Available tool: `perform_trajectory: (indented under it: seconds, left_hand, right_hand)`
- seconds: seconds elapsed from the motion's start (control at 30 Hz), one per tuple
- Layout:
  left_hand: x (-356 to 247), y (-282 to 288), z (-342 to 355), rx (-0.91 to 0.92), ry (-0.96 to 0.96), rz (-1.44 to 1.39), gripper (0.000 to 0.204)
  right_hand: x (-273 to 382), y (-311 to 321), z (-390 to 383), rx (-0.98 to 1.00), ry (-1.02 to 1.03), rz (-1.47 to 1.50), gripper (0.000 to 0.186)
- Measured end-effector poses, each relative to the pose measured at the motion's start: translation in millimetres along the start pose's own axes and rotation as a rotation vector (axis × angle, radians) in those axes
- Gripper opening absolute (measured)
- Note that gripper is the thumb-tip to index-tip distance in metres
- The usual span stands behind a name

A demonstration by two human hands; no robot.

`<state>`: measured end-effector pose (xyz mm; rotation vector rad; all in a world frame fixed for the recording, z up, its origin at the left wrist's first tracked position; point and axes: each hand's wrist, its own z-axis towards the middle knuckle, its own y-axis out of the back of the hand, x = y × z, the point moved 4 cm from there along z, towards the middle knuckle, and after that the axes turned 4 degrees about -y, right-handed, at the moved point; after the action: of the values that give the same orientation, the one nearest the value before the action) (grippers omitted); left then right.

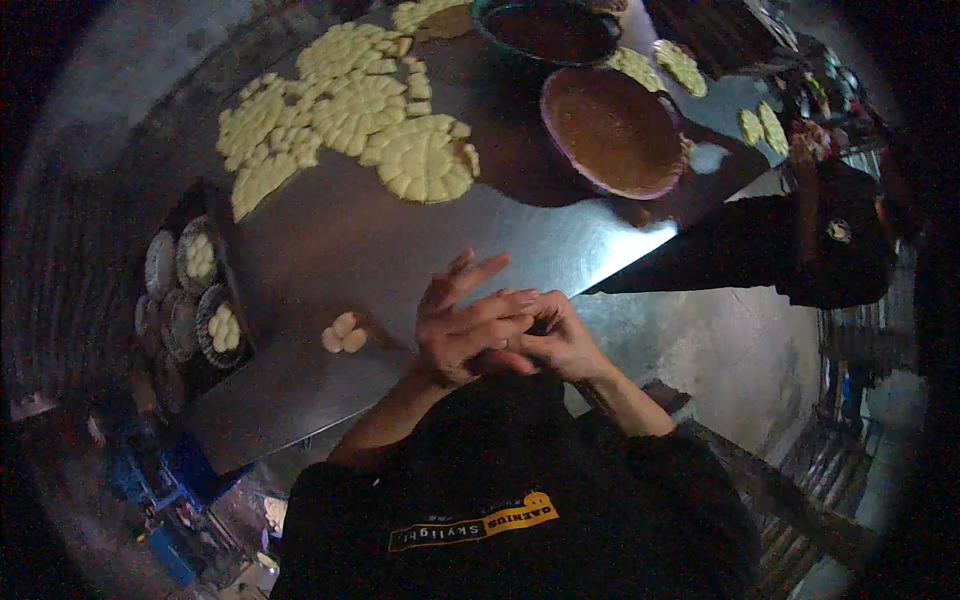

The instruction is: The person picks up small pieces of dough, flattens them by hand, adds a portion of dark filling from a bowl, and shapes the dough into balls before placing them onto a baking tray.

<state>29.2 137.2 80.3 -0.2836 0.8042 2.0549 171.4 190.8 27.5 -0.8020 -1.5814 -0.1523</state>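
Note:
My left hand (458,330) and my right hand (555,338) are pressed together above the near edge of the metal table (310,250). The left has its fingers stretched out and apart over the right, whose fingers are curled; whatever is between the palms, if anything, is hidden. To their left on the table lies a small cluster of round beige dough pieces (344,333). Beyond my hands, flattened cut rounds of pale dough (415,162) spread across the far left of the table, with loose strips beside them.
A brown-filled pan (610,130) and a darker pan (545,25) stand at the back, near small dough pieces (680,65). At left, a dark tray (230,290) holds foil dishes (220,325), some with dough. A co-worker in black (845,250) is at the table's right.

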Motion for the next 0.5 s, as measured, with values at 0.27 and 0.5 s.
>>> perform_trajectory:
  seconds: [0.27,0.5]
  left_hand:
    - [7.0,-66.1,-3.0,-0.264,0.262,-0.481,0.072]
    - [32.6,-66.3,-35.2,-0.281,0.777,-0.549,0.123]
  right_hand:
    - [40.1,16.6,-8.3,0.406,-0.132,0.103,0.023]
    - [94.9,233.5,101.3,-0.431,0.036,-1.287,0.032]
